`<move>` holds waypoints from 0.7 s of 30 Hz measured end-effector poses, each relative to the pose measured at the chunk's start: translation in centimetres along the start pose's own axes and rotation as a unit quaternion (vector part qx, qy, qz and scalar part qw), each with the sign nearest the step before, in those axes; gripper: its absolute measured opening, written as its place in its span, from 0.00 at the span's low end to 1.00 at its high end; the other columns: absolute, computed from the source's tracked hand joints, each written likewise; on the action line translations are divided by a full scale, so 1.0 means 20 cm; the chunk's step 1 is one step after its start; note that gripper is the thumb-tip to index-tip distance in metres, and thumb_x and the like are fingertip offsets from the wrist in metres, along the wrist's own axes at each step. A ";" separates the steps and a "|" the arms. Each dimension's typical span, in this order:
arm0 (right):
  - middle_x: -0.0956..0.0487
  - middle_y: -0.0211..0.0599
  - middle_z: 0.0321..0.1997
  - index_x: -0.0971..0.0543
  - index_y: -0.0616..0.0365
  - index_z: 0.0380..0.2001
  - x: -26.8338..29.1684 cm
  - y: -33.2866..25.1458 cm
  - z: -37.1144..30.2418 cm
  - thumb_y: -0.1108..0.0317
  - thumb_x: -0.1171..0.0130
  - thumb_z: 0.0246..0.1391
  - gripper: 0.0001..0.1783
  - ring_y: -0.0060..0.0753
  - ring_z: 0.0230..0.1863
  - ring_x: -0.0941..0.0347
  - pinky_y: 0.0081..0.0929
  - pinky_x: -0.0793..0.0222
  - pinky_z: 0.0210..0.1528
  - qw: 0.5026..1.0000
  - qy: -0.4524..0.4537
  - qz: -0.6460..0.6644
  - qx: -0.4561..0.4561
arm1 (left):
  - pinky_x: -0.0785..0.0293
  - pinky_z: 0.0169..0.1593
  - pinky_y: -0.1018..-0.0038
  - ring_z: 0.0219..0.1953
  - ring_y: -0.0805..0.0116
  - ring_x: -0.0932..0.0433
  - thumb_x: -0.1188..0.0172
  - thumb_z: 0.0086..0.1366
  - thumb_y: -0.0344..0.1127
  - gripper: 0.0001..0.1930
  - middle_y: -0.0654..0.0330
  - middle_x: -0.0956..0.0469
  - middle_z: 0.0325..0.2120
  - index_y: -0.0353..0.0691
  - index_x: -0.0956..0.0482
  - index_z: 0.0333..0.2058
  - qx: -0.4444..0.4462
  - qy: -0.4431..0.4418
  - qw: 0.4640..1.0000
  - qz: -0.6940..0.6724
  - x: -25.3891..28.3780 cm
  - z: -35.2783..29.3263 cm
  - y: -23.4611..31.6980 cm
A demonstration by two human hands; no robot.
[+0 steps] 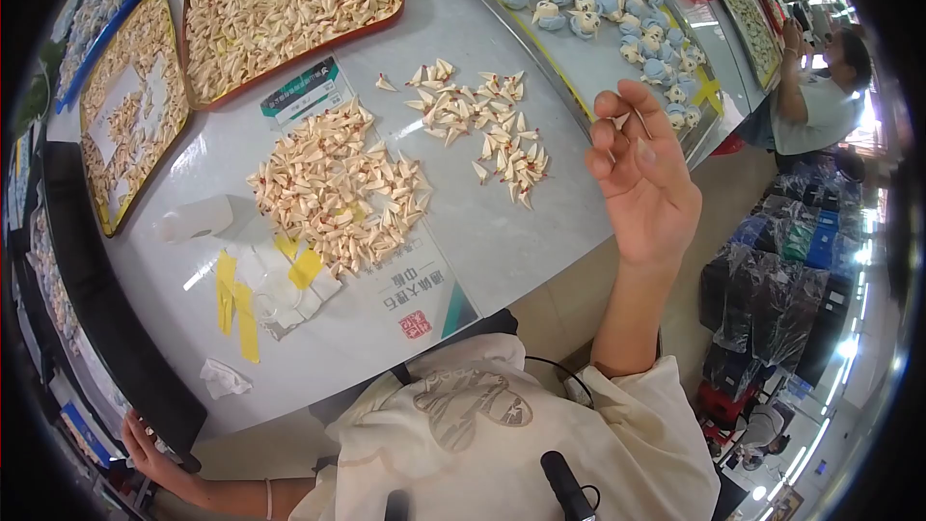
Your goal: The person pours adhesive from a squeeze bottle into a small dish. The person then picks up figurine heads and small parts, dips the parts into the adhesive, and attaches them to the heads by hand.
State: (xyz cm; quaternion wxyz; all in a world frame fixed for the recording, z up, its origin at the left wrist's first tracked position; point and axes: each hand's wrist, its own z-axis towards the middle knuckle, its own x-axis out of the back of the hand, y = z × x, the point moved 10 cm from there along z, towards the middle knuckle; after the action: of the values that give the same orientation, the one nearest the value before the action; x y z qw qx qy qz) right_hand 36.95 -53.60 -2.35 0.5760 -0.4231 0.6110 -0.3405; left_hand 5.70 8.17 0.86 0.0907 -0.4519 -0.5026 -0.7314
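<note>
My right hand (648,183) is raised beside the table's right edge, palm toward me. Its fingers are loosely bent with gaps between them, and no object shows in it. Beyond it lies a metal-edged tray (569,77) of small blue-and-cream figures (583,22). Far to the lower left, my left hand (152,452) touches the end of a black panel (116,299), fingers extended; part of the hand is hidden. Between the hands, a large heap of small cream pointed pieces with reddish tips (338,183) lies on the table, with a looser group of the same pieces (482,121) to its right.
A red-rimmed tray (391,21) and a yellow-lined tray (106,220) hold more cream pieces. A white bottle (193,219), yellow tape strips (236,304) and crumpled tissue (225,378) lie at left. At right are a seated person (820,96) and plastic-covered dark stacks (772,299).
</note>
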 end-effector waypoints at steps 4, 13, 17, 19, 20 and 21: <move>0.32 0.29 0.27 0.26 0.55 0.35 -0.12 0.06 -0.03 0.71 0.42 0.42 0.13 0.25 0.29 0.34 0.28 0.39 0.27 0.982 -0.050 -0.180 -0.039 | 0.35 0.41 0.79 0.37 0.75 0.29 0.54 0.65 0.42 0.16 0.63 0.25 0.37 0.37 0.26 0.43 0.002 0.004 1.000 0.002 -0.04 -0.04 0.09; 0.32 0.34 0.24 0.27 0.57 0.20 -0.29 0.06 -0.08 0.68 0.38 0.38 0.08 0.38 0.29 0.33 0.32 0.37 0.29 0.738 0.030 -0.667 0.099 | 0.35 0.42 0.78 0.39 0.74 0.29 0.56 0.66 0.42 0.16 0.62 0.25 0.39 0.37 0.27 0.42 0.006 0.011 1.000 0.016 -0.04 -0.06 0.13; 0.31 0.34 0.25 0.27 0.56 0.22 -0.32 0.06 -0.09 0.69 0.39 0.38 0.07 0.38 0.32 0.32 0.34 0.35 0.32 0.692 0.025 -0.712 0.118 | 0.35 0.43 0.78 0.38 0.74 0.29 0.56 0.66 0.42 0.16 0.62 0.25 0.38 0.37 0.27 0.42 0.007 0.015 1.000 0.000 -0.06 -0.07 0.13; 0.31 0.34 0.25 0.27 0.56 0.22 -0.33 0.07 -0.07 0.70 0.39 0.38 0.07 0.39 0.32 0.32 0.34 0.35 0.32 0.699 0.013 -0.707 0.107 | 0.35 0.43 0.78 0.38 0.74 0.29 0.56 0.66 0.42 0.16 0.62 0.25 0.38 0.37 0.27 0.42 0.008 0.012 1.000 0.006 -0.05 -0.07 0.12; 0.30 0.34 0.26 0.27 0.56 0.23 -0.33 0.09 -0.06 0.70 0.40 0.37 0.07 0.39 0.33 0.32 0.34 0.35 0.32 0.707 0.001 -0.701 0.095 | 0.35 0.43 0.78 0.38 0.73 0.29 0.56 0.66 0.42 0.16 0.62 0.25 0.38 0.37 0.27 0.42 0.008 0.011 1.000 0.013 -0.04 -0.07 0.13; 0.30 0.34 0.26 0.27 0.56 0.23 -0.33 0.09 -0.06 0.70 0.40 0.37 0.07 0.39 0.33 0.32 0.34 0.35 0.32 0.707 -0.001 -0.701 0.096 | 0.35 0.43 0.78 0.38 0.73 0.29 0.56 0.66 0.42 0.16 0.62 0.25 0.38 0.37 0.27 0.42 0.009 0.012 1.000 0.013 -0.04 -0.08 0.13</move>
State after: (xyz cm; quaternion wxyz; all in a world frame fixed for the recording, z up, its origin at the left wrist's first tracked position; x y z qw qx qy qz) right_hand 35.44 -46.95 -1.05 0.2095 -0.6725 0.1023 -0.7023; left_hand 6.87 5.42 1.83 0.1103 -0.4485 -0.5023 -0.7310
